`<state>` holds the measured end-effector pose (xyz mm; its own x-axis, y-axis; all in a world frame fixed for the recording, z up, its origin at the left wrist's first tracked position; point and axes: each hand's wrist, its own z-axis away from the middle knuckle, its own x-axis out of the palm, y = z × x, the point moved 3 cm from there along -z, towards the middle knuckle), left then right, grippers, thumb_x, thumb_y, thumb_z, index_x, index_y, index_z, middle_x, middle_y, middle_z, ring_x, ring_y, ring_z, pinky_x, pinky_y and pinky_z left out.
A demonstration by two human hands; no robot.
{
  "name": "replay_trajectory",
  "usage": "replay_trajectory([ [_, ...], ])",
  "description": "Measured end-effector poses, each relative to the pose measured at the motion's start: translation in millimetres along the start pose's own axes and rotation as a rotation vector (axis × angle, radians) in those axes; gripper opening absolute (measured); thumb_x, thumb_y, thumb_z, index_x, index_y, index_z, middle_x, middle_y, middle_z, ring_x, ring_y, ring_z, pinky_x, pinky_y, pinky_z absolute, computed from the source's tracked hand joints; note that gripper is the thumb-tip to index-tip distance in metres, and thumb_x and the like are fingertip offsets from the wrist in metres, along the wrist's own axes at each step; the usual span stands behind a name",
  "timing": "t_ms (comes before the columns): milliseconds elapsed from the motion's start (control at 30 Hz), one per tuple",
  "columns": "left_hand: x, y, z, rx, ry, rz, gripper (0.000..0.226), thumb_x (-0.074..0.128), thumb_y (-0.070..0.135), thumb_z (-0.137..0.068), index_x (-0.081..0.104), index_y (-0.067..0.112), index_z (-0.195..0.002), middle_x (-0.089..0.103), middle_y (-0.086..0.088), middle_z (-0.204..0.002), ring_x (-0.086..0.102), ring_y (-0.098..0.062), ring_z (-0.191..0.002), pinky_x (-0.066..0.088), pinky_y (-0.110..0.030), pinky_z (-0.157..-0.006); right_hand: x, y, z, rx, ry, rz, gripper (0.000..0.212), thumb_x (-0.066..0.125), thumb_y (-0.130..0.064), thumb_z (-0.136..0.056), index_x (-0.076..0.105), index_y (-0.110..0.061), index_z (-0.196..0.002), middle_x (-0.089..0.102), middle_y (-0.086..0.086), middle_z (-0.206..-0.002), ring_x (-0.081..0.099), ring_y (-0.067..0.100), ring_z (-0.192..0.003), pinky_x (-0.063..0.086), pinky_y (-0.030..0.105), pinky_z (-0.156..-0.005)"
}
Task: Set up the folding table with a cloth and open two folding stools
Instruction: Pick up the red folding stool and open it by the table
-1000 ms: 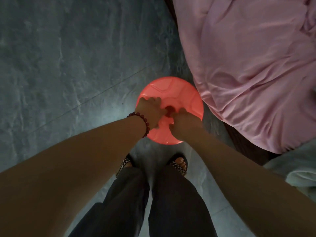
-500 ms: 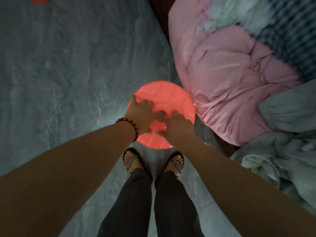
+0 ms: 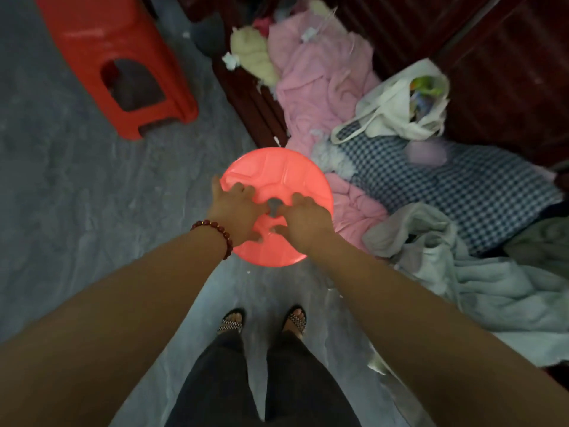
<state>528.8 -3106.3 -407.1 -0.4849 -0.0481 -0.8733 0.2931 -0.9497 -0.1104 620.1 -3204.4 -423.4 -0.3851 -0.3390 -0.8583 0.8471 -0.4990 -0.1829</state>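
A round pink-red folding stool (image 3: 277, 177) is in front of me above the grey floor, seen from above as a flat disc with a small hole in its middle. My left hand (image 3: 237, 211), with a bead bracelet on the wrist, grips the disc at the left of that hole. My right hand (image 3: 304, 221) grips it at the right of the hole. Fingers of both hands hook into openings near the centre. What lies under the disc is hidden. No folding table or tablecloth is recognisable.
A rigid red plastic stool (image 3: 117, 63) stands on the floor at upper left. To the right a dark wooden bed holds pink bedding (image 3: 320, 97), a checked blanket (image 3: 446, 186), a white tote bag (image 3: 400, 109) and pale towels (image 3: 492, 288). My sandalled feet (image 3: 261, 322) stand below the disc.
My view has tilted up and away from the floor, bringing the red plastic stool and more of the bed into sight. Both hands stay on the disc, a little further apart around the hole.
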Motion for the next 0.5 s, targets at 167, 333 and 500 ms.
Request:
replay_trajectory([
  [167,-53,-19,45,0.03,0.038,-0.005,0.067,0.06,0.059,-0.077,0.036,0.04,-0.137,0.038,-0.006,-0.136,0.034,-0.03,-0.128,0.011,-0.071,-0.104,-57,-32,46,0.029,0.064,0.026,0.054,0.051,-0.053,-0.088,0.046,-0.03,-0.136,0.045,0.01,-0.128,0.048,0.031,-0.115,0.042,0.036,-0.088],
  [333,-91,-20,73,0.151,0.071,-0.054,0.069,0.06,0.062,-0.075,0.038,0.04,-0.136,0.038,-0.006,-0.136,0.034,-0.03,-0.127,0.012,-0.068,-0.107,-83,-48,93,0.101,0.121,-0.034,0.052,0.05,-0.051,-0.089,0.044,-0.029,-0.136,0.043,0.011,-0.131,0.045,0.03,-0.117,0.042,0.037,-0.09],
  [500,-121,-4,86,0.351,0.112,-0.13,0.07,0.054,0.069,-0.073,0.04,0.041,-0.135,0.043,-0.005,-0.13,0.038,-0.028,-0.124,0.011,-0.064,-0.108,-94,-43,138,0.208,0.193,-0.12,0.051,0.053,-0.051,-0.088,0.051,-0.025,-0.133,0.038,0.011,-0.137,0.045,0.031,-0.116,0.041,0.036,-0.089],
])
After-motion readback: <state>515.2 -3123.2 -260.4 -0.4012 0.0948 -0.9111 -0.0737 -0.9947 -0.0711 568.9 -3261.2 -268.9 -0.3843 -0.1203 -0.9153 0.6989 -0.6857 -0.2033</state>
